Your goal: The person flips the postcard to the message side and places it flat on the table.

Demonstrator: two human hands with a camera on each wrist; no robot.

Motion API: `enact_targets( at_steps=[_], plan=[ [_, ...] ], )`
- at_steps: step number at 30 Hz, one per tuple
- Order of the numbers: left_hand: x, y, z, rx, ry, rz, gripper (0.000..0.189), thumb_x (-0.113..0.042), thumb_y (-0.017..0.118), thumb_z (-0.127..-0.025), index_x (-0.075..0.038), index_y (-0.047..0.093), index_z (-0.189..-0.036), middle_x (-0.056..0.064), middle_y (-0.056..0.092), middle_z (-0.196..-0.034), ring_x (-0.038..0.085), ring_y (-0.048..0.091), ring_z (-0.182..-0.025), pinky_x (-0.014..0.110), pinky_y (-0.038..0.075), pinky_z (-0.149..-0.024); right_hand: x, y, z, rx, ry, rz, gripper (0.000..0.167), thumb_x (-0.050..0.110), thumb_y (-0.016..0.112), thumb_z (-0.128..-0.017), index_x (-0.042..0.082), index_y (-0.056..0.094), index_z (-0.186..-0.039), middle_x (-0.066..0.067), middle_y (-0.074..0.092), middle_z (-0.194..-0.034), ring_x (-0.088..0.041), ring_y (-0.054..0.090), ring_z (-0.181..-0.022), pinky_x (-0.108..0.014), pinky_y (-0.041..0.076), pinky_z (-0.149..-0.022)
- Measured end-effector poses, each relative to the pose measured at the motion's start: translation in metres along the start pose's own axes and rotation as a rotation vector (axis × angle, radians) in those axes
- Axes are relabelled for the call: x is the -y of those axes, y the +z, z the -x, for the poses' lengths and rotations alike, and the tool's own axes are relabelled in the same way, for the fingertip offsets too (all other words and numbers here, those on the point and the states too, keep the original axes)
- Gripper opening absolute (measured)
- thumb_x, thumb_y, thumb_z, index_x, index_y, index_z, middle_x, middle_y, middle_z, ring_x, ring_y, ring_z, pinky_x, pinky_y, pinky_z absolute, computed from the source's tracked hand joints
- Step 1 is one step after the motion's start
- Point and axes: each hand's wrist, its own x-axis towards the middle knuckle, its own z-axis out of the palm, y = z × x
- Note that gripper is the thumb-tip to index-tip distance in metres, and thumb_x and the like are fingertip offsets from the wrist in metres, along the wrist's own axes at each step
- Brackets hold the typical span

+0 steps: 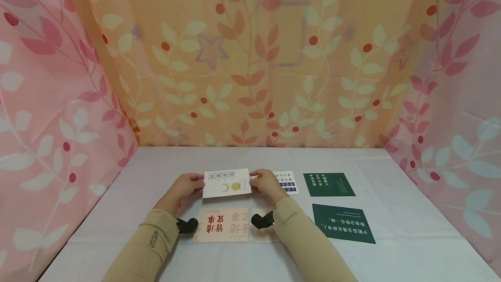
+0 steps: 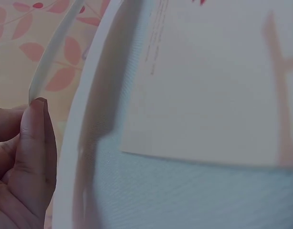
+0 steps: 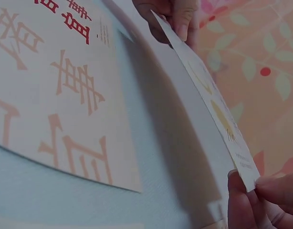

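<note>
Between both hands, a white card (image 1: pixel 226 182) with a yellow moon and a round yellow figure is held above the table. My left hand (image 1: pixel 187 186) pinches its left edge; in the left wrist view, thumb and fingers of the left hand (image 2: pixel 23 162) meet at the card's thin edge. The right hand (image 1: pixel 268 183) pinches the opposite edge, and the right wrist view shows that hand (image 3: pixel 266 202) at the card's (image 3: pixel 215 107) near corner. Just below lies a pink card (image 1: pixel 223 225) with red characters, flat on the table.
Two dark green cards (image 1: pixel 329 185) lie at the right, one behind the other. A white card with blue print (image 1: pixel 290 182) is partly hidden behind the right hand. Under the right forearm, a pale card (image 1: pixel 266 233) shows in part. Floral curtains (image 1: pixel 250 77) enclose the white table (image 1: pixel 156 160).
</note>
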Motion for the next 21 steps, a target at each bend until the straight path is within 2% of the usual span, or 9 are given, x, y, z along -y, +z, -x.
enact_targets(
  at_steps=[4, 8, 12, 21],
  plan=[
    [-0.0013, -0.0009, 0.0, -0.002, -0.005, 0.009, 0.028, -0.009, 0.061, -0.087, -0.003, 0.06, -0.114, 0.01, 0.061, -0.107, 0.014, 0.058, -0.08, 0.026, 0.051, -0.07, 0.0023, -0.0005, 0.0016, 0.007, 0.025, -0.008, 0.028, 0.006, 0.061, -0.086, 0.003, 0.06, -0.113, -0.008, 0.064, -0.083, -0.016, 0.061, -0.068, -0.028, 0.054, -0.062],
    [-0.0024, -0.0018, 0.0005, 0.001, 0.008, 0.01, 0.024, -0.01, 0.062, -0.086, -0.002, 0.062, -0.108, 0.01, 0.062, -0.103, 0.015, 0.059, -0.079, 0.027, 0.051, -0.07, 0.0036, -0.0017, 0.003, 0.001, 0.004, 0.025, 0.025, 0.007, 0.062, -0.085, 0.004, 0.061, -0.11, -0.008, 0.063, -0.08, -0.016, 0.062, -0.065, -0.027, 0.053, -0.06],
    [-0.0039, -0.0019, 0.0015, -0.002, 0.004, 0.003, 0.021, -0.011, 0.062, -0.086, -0.002, 0.062, -0.105, 0.009, 0.062, -0.099, 0.016, 0.058, -0.079, 0.027, 0.05, -0.069, 0.0042, -0.0021, 0.0033, 0.004, -0.014, 0.033, 0.024, 0.006, 0.062, -0.084, 0.003, 0.061, -0.108, -0.008, 0.063, -0.078, -0.015, 0.061, -0.061, -0.028, 0.054, -0.058],
    [-0.0069, -0.0025, 0.0039, 0.001, -0.003, 0.007, 0.017, -0.012, 0.06, -0.087, -0.001, 0.061, -0.1, 0.008, 0.061, -0.092, 0.017, 0.058, -0.077, 0.027, 0.049, -0.066, 0.0056, -0.0036, 0.0042, 0.012, 0.0, 0.013, 0.021, 0.008, 0.062, -0.085, 0.005, 0.06, -0.106, -0.009, 0.063, -0.076, -0.017, 0.061, -0.059, -0.03, 0.054, -0.058]
  ],
)
